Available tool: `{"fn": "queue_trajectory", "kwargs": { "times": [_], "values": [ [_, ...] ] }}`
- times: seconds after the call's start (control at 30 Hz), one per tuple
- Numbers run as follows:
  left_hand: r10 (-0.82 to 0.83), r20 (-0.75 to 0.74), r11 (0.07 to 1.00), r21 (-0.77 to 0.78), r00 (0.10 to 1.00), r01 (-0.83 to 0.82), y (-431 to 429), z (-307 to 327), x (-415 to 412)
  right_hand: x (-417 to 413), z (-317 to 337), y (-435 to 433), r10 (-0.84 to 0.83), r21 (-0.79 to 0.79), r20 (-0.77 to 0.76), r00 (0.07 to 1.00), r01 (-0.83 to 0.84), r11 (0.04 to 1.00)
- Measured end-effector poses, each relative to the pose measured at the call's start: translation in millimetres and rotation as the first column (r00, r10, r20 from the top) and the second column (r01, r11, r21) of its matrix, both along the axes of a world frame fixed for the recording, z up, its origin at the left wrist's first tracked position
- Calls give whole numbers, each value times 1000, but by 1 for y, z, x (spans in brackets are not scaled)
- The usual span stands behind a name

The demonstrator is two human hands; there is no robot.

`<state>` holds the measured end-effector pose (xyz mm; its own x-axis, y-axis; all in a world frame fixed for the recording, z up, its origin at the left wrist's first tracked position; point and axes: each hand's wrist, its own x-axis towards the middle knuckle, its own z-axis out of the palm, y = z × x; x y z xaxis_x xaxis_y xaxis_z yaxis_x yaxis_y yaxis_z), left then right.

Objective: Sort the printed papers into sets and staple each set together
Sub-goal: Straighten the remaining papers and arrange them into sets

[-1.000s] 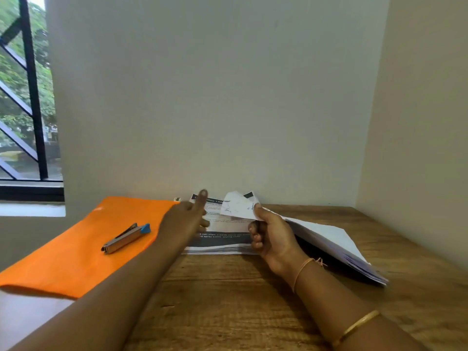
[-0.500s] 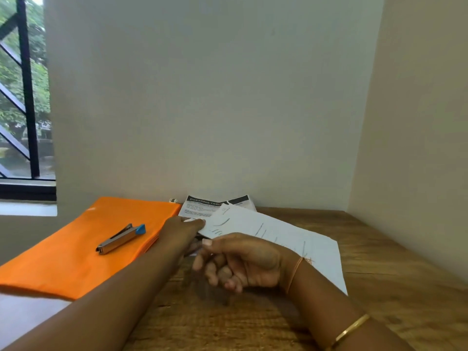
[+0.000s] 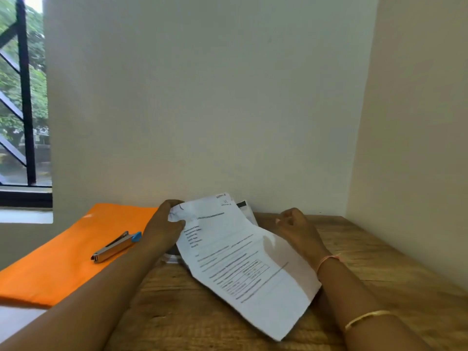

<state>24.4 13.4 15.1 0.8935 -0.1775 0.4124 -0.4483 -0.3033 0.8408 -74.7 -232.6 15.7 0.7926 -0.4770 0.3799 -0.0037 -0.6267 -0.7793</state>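
Observation:
A white printed sheet (image 3: 243, 259) lies slanted over the wooden table (image 3: 379, 262), its near end lifted toward me. My left hand (image 3: 166, 226) pinches its crumpled top left corner. More printed papers (image 3: 244, 207) peek out from under it near the wall. My right hand (image 3: 296, 226) hovers beside the sheet's right edge, fingers loosely curled, holding nothing. A silver stapler with a blue end (image 3: 115, 247) rests on the orange folder (image 3: 63, 262) to the left of my left hand.
Walls close off the table at the back and on the right. A barred window (image 3: 22, 110) with a sill sits at the far left. The orange folder overhangs the table's left edge.
My left hand has taken the sheet's top corner. My right hand has let go, turned over and moved right of the sheet. The sheet now shows its printed face.

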Motion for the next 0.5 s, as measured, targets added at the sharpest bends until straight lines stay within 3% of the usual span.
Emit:
{"fn": "queue_trajectory", "kwargs": {
  "times": [0.1, 0.23, 0.37, 0.5],
  "values": [
    [-35, 48, 999, 6, 998, 35, 5, -2, 3, 4, -8, -8, -28, 16, -160, 987, 31, 999],
    [-25, 127, 998, 56, 992, 18, 3, -5, 5, 3, -15, -5, -37, -11, -251, 967, 35, 999],
    [27, 196, 998, 54, 980, -38, 3, -8, 7, 2, -17, 5, -55, -68, -295, 954, 36, 997],
    [62, 240, 998, -19, 969, -59, 3, -9, 7, 2, -14, 11, 29, 58, -261, 965, -15, 998]
  ]
}}
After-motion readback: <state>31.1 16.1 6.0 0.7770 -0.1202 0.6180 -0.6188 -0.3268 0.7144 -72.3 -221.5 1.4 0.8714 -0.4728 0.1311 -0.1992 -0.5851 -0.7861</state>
